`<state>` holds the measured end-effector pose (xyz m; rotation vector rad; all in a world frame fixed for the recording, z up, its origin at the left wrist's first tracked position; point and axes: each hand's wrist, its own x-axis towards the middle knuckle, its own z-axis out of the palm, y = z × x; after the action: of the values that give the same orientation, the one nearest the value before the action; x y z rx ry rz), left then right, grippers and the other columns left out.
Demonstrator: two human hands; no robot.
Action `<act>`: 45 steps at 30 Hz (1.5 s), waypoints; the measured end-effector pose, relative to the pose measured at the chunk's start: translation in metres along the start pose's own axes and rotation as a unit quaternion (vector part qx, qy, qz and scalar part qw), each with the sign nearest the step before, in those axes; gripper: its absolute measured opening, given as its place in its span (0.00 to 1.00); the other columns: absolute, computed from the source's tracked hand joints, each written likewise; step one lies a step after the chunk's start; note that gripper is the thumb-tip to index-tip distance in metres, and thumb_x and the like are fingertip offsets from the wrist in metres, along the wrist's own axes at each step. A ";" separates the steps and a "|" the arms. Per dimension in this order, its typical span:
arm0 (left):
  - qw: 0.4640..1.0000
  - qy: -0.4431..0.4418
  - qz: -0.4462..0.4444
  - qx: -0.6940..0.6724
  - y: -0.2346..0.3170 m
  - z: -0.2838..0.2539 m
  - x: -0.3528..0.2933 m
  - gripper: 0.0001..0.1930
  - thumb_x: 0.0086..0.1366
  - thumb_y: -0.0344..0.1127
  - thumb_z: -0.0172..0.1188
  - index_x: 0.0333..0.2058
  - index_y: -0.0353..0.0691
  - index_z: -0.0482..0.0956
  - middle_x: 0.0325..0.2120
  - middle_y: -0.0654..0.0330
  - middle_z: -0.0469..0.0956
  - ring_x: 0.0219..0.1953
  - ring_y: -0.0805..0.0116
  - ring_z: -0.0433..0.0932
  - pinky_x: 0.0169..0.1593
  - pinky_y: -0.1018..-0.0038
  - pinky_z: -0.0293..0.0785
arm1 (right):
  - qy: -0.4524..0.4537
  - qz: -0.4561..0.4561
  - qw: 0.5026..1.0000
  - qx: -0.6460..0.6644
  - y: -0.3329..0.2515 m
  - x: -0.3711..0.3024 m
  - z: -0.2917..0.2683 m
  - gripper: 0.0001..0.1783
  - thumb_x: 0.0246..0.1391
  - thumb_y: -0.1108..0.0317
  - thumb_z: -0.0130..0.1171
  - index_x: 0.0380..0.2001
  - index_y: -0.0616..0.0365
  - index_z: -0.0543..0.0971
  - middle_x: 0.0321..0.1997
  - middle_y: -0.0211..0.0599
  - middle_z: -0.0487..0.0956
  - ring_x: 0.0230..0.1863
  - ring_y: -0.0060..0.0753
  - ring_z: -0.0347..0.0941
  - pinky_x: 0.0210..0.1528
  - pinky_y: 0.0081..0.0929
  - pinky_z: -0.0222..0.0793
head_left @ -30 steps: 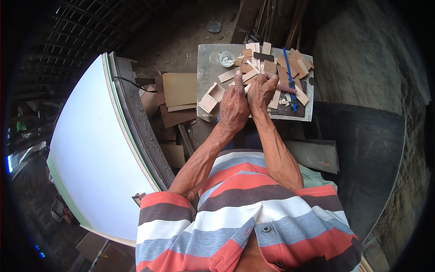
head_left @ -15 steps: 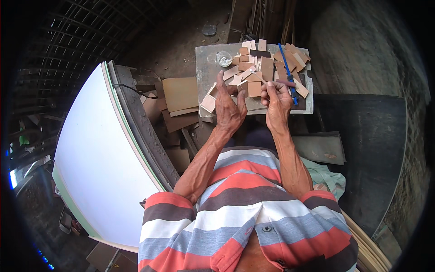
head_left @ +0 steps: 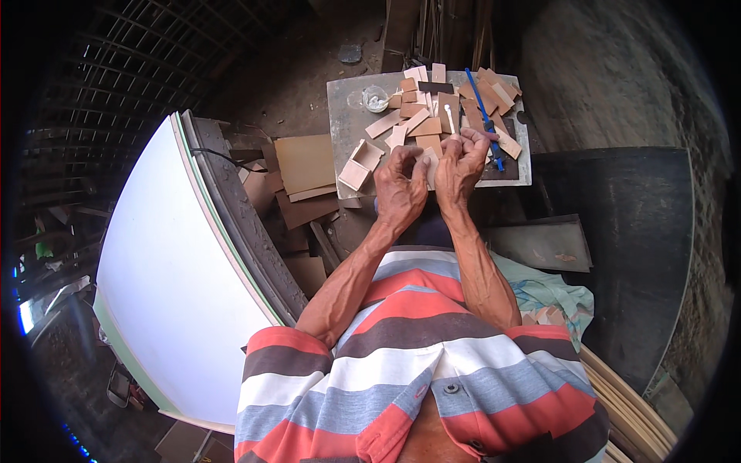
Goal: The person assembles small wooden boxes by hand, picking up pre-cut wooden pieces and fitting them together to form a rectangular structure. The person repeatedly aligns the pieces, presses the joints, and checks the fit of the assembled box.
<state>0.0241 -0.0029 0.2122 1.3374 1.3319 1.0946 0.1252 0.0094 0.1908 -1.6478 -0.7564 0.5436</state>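
My right hand [head_left: 461,166] pinches a thin stick [head_left: 450,119] upright, its tip coated in white paste. Close beside it, my left hand [head_left: 400,189] is closed, with thumb and fingers at a small pale wood piece [head_left: 431,163] partly hidden between the hands. Left of that hand, a small open-sided wooden box [head_left: 360,165] sits on the worktable [head_left: 347,123]. A clear cup [head_left: 376,99] with white paste stands at the table's far left. Beyond my hands lie several flat wood pieces [head_left: 426,127]. A blue bar clamp [head_left: 485,108] lies to the right.
At left stands a large white panel [head_left: 170,285] beside a dark, rough-edged slab [head_left: 239,216]. Brown boards [head_left: 306,166] lie on the floor near the table. On the right are a dark sheet [head_left: 625,255], a pale green cloth [head_left: 552,297] and long wood strips [head_left: 625,401].
My left hand has gone from spread fingers to a closed grip, moving right and nearer my body. The stick in my right hand has swung from slanting left to nearly upright.
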 end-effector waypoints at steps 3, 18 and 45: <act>0.999 0.042 0.022 0.012 -0.005 0.008 -0.002 0.05 0.62 0.28 0.61 0.34 0.32 0.76 0.24 0.52 0.81 0.25 0.65 0.80 0.31 0.70 0.74 | -0.020 0.013 0.998 -0.052 -0.003 0.006 0.000 0.12 0.59 0.70 0.49 0.44 0.64 0.66 0.34 0.48 0.80 0.36 0.46 0.78 0.42 0.38 0.72; 0.979 -0.057 -0.177 -0.085 -0.005 -0.009 0.020 0.18 0.71 0.47 0.53 0.36 0.35 0.76 0.21 0.61 0.79 0.22 0.69 0.74 0.27 0.69 0.71 | -0.011 0.051 0.999 0.011 0.000 0.019 -0.012 0.14 0.57 0.75 0.49 0.46 0.65 0.62 0.31 0.44 0.77 0.31 0.31 0.75 0.41 0.27 0.69; 0.947 0.047 0.251 0.198 -0.006 -0.003 0.029 0.06 0.54 0.25 0.66 0.30 0.36 0.78 0.21 0.55 0.70 0.27 0.54 0.72 0.31 0.61 0.66 | -0.235 -0.001 0.972 -0.002 -0.042 0.002 -0.059 0.05 0.59 0.75 0.54 0.35 0.63 0.78 0.25 0.33 0.81 0.28 0.21 0.77 0.33 0.21 0.72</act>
<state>0.0206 0.0261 0.2059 2.0227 1.3643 1.2787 0.1608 -0.0241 0.2438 -1.5348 -1.1022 0.9502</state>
